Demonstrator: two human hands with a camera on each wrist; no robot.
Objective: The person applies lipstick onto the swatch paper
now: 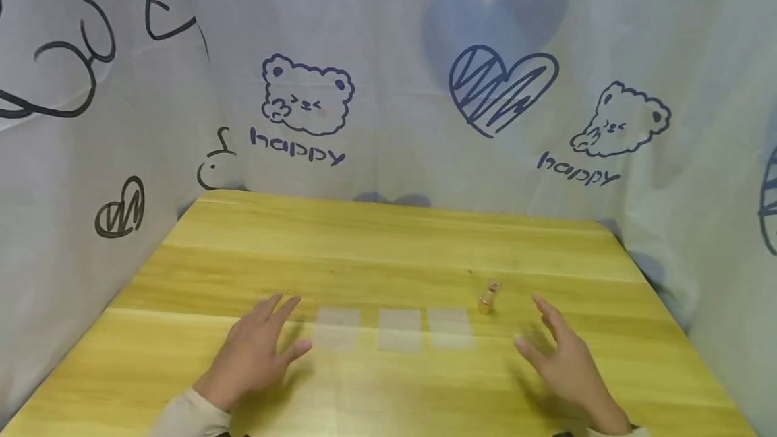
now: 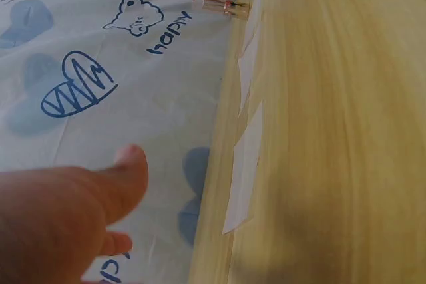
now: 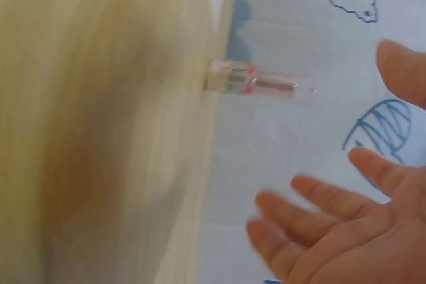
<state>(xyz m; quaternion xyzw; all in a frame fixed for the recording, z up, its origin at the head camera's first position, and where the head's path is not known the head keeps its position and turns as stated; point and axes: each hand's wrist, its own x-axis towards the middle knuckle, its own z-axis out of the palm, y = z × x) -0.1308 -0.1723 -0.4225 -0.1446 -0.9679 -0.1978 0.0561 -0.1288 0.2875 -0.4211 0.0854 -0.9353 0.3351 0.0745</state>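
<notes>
A small tube that looks like a lipstick (image 1: 487, 298) with a clear cap stands upright on the table. In the right wrist view the lipstick (image 3: 256, 82) shows a dark core inside its see-through top. Three pale paper squares lie in a row to its left: a left one (image 1: 336, 328), a middle one (image 1: 399, 330) and a right one (image 1: 450, 328). My left hand (image 1: 251, 349) hovers beside the left square, fingers apart and holding nothing. To the right of the lipstick, my right hand (image 1: 564, 359) is also spread and touches nothing.
The yellow wood-grain table (image 1: 364, 241) reaches back to a pale curtain (image 1: 388, 86) printed with hearts, bears and words. More curtain hangs along the left and right sides.
</notes>
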